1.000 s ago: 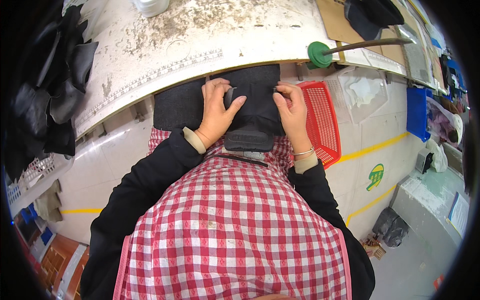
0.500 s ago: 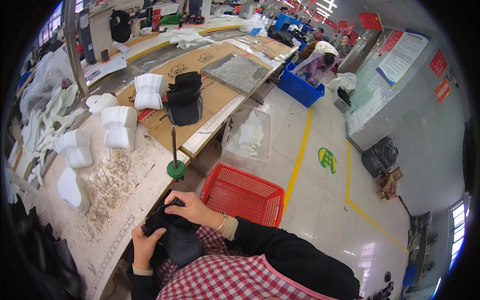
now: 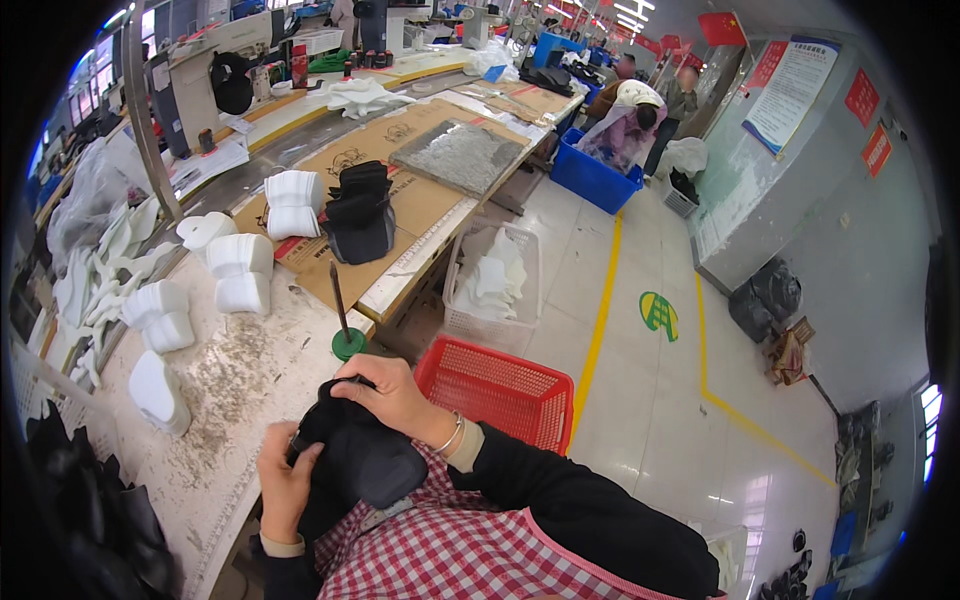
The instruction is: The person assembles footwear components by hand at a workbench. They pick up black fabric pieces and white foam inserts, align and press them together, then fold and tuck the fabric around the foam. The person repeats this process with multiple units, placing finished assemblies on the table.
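Observation:
Both my hands pinch the edge of a black fabric piece (image 3: 372, 462), shaped like a shoe upper, over my lap by the table edge. My left hand (image 3: 283, 482) is closed on its left side, thumb on top. At the upper edge, my right hand (image 3: 395, 397) grips it between thumb and fingers. The lower part of the piece hangs over my checked apron (image 3: 425, 535). Just beyond my right hand stands a thin upright rod on a green round base (image 3: 348, 344). A stack of similar black pieces (image 3: 360, 215) lies on cardboard farther up the table.
Stacks of white pads (image 3: 240, 262) stand on the worn table (image 3: 235, 385). More black pieces (image 3: 95, 510) lie at the near left. A red basket (image 3: 495, 395) and a pale basket (image 3: 510, 325) sit right of the table. A person bends over a blue bin (image 3: 600, 180) farther off.
The black piece is turned and spread a little differently between my hands, which stay closed on it. My view has shifted slightly. A second person now shows behind the bending one.

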`<state>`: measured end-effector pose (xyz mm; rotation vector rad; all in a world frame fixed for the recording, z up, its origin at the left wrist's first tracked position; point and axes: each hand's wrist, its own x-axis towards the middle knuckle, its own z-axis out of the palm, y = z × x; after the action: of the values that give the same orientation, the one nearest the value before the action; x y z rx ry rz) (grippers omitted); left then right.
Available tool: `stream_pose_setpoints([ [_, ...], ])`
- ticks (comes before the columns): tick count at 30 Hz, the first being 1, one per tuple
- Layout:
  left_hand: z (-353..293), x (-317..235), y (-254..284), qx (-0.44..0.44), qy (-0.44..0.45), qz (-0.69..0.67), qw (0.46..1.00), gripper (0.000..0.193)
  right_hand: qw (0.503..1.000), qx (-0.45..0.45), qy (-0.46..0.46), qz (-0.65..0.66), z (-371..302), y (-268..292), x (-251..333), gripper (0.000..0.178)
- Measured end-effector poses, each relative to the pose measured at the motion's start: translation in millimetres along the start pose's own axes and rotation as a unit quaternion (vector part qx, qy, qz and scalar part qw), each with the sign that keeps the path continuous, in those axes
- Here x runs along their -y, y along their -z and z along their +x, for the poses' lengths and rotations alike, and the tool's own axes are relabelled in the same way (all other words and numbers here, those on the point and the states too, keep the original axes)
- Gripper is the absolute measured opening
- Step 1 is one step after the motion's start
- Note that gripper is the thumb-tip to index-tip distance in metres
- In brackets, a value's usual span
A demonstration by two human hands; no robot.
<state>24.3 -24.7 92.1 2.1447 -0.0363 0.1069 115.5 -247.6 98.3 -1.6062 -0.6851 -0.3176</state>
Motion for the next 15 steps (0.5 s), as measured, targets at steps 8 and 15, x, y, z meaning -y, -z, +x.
stream_pose_setpoints([
  [8,-7,-84,7,-0.125,-0.142,0.132,0.973,0.047,0.952,0.045,0.235,-0.192,15,-4,30,0.024],
  [15,-17,-97,15,-0.157,-0.138,0.281,0.937,0.030,0.941,0.045,0.258,-0.216,11,-4,29,0.025],
])
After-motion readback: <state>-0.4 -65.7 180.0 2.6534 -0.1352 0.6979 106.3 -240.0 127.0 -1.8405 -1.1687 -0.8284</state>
